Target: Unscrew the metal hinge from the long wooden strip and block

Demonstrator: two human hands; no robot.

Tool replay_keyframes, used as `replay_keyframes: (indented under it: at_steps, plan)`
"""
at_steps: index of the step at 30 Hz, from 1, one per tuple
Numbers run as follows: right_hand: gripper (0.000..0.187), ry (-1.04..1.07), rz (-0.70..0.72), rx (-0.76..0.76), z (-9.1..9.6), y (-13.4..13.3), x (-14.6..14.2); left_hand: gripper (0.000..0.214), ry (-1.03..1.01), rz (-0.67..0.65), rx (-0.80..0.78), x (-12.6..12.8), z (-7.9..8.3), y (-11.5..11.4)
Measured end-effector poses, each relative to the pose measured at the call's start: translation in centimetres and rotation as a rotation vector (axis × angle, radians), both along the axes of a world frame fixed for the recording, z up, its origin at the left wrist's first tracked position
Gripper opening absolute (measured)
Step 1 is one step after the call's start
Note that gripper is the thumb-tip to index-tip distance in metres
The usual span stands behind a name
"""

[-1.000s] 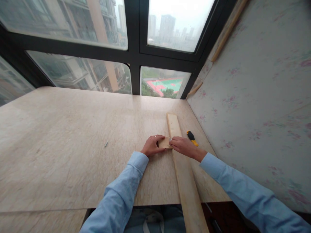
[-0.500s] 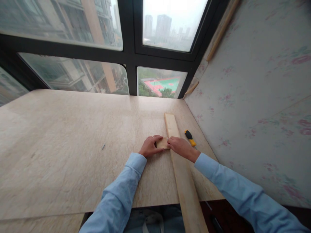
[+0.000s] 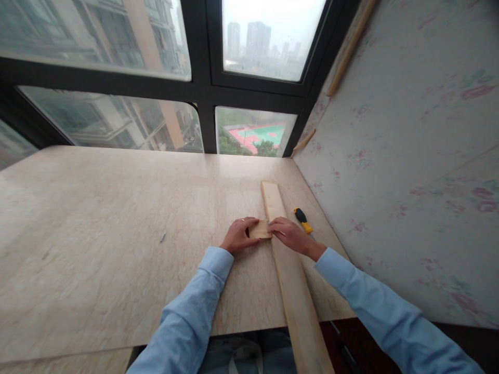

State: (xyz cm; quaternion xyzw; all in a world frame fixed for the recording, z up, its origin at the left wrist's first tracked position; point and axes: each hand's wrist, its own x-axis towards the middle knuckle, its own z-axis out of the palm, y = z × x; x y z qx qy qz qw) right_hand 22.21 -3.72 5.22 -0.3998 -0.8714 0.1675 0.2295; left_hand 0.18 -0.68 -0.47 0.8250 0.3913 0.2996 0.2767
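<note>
Pale marbled bench under a dark-framed window with towers and a green court outside, floral wallpapered wall at 3 o'clock. Left hand near the middle of the bench, flat and pressing, fingers spread over the left end of a small wooden block, ring on one finger. Right hand just at 3 o'clock of the block, fingertips pinched against its right edge where block meets plank; whether anything small sits in that pinch, impossible to tell. Block lying flat, butted against the left side of a long wooden plank running from 12 o'clock down past the near bench edge at 6. Yellow-and-black utility knife just beyond the right hand at 1 o'clock, beside the plank. Small metal bit well apart at 9 o'clock. Light-blue sleeves on both arms.
</note>
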Motion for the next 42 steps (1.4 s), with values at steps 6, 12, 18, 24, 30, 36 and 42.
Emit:
replay_keyframes:
  at_steps: [6,12,18,24,30,36,42]
  plan:
    - [0.019,0.278,-0.189,-0.084,-1.7,-0.8,-0.8,0.062,0.011,-0.003,0.010,0.0,-0.1,0.1]
    - [0.018,0.425,-0.320,-0.117,-2.7,-1.3,-1.5,0.062,0.023,0.007,0.001,0.1,-0.1,0.1]
    - [0.018,0.593,-0.392,-0.167,-4.3,-2.0,-1.7,0.062,0.021,0.004,0.001,0.1,0.0,0.1]
    - [0.017,0.750,-0.475,-0.256,-5.0,-1.5,-1.9,0.062,0.002,0.002,0.014,0.1,-0.3,0.0]
    - [0.018,0.700,-0.455,-0.215,-4.6,-1.7,-1.8,0.058,0.018,0.047,0.080,0.1,-0.1,-0.4]
    - [0.017,0.731,-0.479,-0.189,-4.6,-1.8,-1.7,0.053,0.059,0.163,0.106,-1.0,-0.2,-1.8]
    - [0.021,0.610,-0.414,-0.020,-4.7,-1.8,-1.8,0.055,0.113,0.327,0.135,-4.6,-0.6,-3.5]
